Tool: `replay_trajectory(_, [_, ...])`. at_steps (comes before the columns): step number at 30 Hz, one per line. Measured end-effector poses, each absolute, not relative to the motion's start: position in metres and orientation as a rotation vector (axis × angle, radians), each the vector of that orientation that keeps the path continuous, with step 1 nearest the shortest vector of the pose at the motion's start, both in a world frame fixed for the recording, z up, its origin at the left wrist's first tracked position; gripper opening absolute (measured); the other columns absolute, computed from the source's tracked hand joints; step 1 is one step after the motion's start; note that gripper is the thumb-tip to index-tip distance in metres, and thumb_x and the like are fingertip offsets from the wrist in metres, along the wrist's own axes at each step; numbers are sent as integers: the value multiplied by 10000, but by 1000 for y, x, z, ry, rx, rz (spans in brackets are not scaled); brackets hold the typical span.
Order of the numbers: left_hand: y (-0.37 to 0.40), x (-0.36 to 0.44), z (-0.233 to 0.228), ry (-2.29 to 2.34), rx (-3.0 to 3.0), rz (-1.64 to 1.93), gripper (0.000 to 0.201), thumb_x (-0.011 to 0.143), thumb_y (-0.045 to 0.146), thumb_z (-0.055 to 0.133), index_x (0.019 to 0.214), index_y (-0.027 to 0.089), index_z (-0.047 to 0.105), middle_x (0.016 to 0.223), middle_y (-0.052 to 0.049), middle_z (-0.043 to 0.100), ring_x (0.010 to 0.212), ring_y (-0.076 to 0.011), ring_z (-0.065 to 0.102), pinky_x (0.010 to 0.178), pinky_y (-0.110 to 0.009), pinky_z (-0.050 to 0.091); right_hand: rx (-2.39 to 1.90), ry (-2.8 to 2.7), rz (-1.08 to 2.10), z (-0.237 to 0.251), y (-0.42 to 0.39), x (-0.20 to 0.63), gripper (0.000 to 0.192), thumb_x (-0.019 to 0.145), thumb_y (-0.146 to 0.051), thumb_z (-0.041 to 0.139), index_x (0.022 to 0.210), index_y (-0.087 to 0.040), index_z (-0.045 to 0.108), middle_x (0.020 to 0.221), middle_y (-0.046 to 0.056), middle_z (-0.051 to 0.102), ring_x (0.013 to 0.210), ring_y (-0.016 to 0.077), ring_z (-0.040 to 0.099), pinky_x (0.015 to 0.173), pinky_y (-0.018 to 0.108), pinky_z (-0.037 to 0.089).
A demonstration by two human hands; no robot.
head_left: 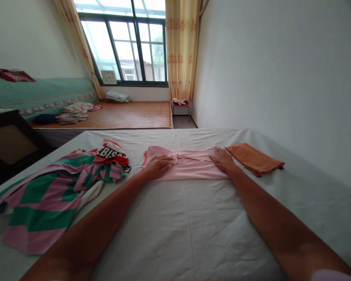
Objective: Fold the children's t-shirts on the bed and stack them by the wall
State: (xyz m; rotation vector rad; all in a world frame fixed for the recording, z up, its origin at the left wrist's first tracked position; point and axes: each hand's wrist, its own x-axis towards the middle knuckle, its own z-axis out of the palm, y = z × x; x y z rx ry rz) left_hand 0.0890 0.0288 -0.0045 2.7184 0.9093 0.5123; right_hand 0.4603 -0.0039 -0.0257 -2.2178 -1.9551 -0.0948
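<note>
A pink shirt (190, 168) lies folded into a long strip across the white sheet (175, 226). My left hand (159, 167) rests flat on the end of the shirt with the coral-edged opening, fingers stretched out. On the opposite end lies my right hand (221, 159), also flat with its fingers extended. A folded orange-brown cloth (254, 158) sits just beyond my right hand. To the left is a loose heap with a green and pink striped garment (49, 199) and an orange piece with black-and-white lettering (111, 152).
Past the sheet's far edge stands a bed with a brown mat (134, 113), where more clothes (76, 111) lie. A small stool (180, 104) is by the curtain (181, 50). The white wall (275, 70) runs along the right. A dark chair-like piece (11, 144) stands at left.
</note>
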Motion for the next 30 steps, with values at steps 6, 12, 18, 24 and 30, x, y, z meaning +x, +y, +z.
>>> replay_trajectory(6, [51, 75, -9, 1335, 2550, 626, 453, 924, 306, 364, 1314, 145, 531, 1406, -117, 498, 1319, -228, 422, 1113, -394, 307, -2170, -1856, -149, -19, -1, 469, 294, 904, -376, 474, 1010, -159, 640, 1114, 142, 659, 1111, 265, 549, 954, 362, 389])
replay_trajectory(12, [48, 72, -10, 1715, 2550, 261, 502, 937, 431, 347, 1393, 239, 434, 1520, -130, 339, 1407, -314, 268, 1078, -581, 258, -2244, -1677, -93, -12, 1, 468, 278, 948, -291, 384, 1102, -164, 577, 995, 161, 682, 933, 267, 640, 769, 334, 434])
replay_trajectory(18, [40, 77, -4, 1769, 2585, 207, 496, 933, 428, 333, 1368, 227, 461, 1510, -123, 359, 1397, -299, 292, 1092, -551, 252, -2094, -1667, -218, -10, 5, 466, 319, 909, -240, 450, 1178, -118, 569, 1128, 179, 647, 1083, 286, 579, 908, 383, 429])
replay_trajectory(24, [40, 86, -3, 1560, 2766, 364, 513, 930, 381, 368, 1414, 220, 419, 1539, -84, 317, 1425, -264, 234, 1140, -452, 208, -1654, -2123, -163, 0, 4, 423, 465, 980, -321, 278, 1339, -151, 519, 1392, 104, 519, 1320, 208, 412, 1114, 365, 294])
replay_trajectory(30, [37, 88, -11, 1494, 2710, 183, 558, 954, 545, 243, 1447, 315, 366, 1536, -68, 328, 1416, -292, 253, 1109, -523, 202, -1602, -2536, 215, 1, -16, 389, 471, 939, -456, 427, 1352, -251, 527, 1440, 56, 476, 1340, 248, 401, 1079, 411, 326])
